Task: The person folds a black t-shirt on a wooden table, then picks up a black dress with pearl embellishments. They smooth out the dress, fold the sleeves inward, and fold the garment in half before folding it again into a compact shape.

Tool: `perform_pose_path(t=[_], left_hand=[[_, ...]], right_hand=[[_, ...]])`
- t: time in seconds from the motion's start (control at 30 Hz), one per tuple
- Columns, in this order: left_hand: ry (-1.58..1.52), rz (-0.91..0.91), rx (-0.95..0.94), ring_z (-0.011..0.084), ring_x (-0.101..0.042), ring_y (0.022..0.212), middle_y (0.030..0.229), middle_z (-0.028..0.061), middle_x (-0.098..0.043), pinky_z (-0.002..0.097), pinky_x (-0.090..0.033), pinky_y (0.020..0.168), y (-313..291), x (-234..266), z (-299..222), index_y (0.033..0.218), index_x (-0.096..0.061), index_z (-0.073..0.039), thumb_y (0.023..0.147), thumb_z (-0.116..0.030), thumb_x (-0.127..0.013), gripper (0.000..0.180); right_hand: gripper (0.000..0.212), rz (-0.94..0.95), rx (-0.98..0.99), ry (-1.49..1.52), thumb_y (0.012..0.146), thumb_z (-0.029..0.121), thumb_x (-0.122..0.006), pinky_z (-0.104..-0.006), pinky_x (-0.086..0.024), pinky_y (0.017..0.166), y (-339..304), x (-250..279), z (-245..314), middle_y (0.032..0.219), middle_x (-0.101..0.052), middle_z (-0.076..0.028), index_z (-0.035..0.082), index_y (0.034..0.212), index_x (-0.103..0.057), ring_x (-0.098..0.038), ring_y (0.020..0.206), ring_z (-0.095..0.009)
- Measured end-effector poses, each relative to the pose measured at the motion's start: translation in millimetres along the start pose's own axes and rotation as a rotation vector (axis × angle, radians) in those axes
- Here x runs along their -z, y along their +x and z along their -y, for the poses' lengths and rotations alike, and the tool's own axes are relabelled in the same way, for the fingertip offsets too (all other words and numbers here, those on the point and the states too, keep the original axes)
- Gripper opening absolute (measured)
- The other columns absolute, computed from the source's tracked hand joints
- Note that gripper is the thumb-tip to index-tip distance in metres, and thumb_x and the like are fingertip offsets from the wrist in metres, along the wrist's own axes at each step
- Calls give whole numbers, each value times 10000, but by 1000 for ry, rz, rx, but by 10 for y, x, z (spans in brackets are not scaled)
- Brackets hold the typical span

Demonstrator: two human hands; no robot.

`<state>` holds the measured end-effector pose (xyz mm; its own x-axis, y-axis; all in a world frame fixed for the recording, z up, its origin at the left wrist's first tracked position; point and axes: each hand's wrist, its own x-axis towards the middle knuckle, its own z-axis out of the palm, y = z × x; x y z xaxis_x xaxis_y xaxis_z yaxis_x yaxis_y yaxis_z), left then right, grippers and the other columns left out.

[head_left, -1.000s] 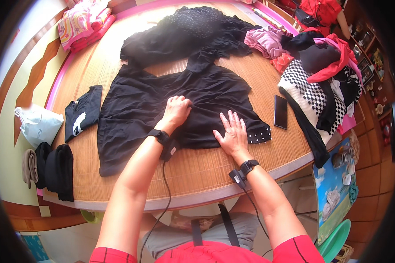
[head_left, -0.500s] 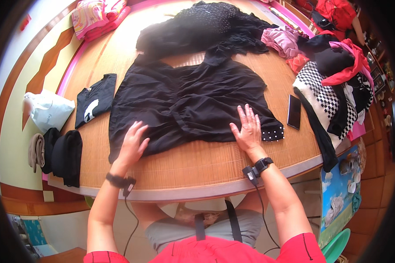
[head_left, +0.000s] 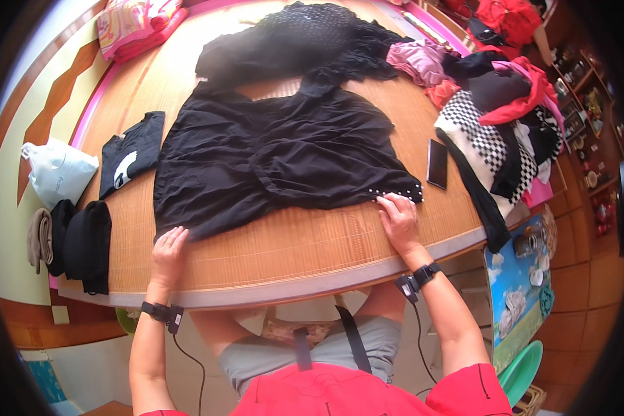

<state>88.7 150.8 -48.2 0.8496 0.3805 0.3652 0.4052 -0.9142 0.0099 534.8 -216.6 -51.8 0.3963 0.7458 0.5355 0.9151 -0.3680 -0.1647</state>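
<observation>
A black top [head_left: 277,149] lies spread on the bamboo mat in front of me, wrinkled and gathered down its middle. My left hand [head_left: 169,255] is at its near left corner, fingers pressed together on the hem. At the near right corner, which is trimmed with white beads, my right hand [head_left: 399,220] pinches the edge with bent fingers. Beyond the top lies a heap of black cloth [head_left: 277,45], partly dotted white.
A folded black shirt [head_left: 132,154], a white bag [head_left: 59,173] and rolled dark clothes [head_left: 87,239] sit on the left. To the right are a phone [head_left: 437,164] and a clothes pile [head_left: 485,132]. Pink bedding [head_left: 139,28] lies far left; the table edge [head_left: 305,291] is close to me.
Both hands were lying spread on the cloth. They have drawn back toward me to the near hem, the left to its corner and the right to the beaded edge, and their fingers have closed.
</observation>
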Motion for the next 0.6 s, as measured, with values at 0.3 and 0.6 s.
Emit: perform_pose_path(t=[0.3, 0.6], left_hand=[[-67, -30, 79, 322, -623, 1105, 1150, 127, -676, 406, -512, 983, 66, -198, 116, 1060, -664, -36, 773, 111, -581, 333], [-33, -101, -4, 315, -671, 999, 1084, 134, -711, 410, -558, 890, -208, -77, 50, 1012, -682, -38, 814, 32, -586, 231]], right_hand=[[98, -33, -18, -105, 897, 156, -657, -373, -488, 879, 129, -209, -12, 987, -649, -40, 105, 972, -693, -617, 987, -225], [111, -23, 11, -8, 834, 102, -671, -370, -505, 853, -90, -87, -2, 974, -640, -50, 96, 944, -688, -609, 971, -240]])
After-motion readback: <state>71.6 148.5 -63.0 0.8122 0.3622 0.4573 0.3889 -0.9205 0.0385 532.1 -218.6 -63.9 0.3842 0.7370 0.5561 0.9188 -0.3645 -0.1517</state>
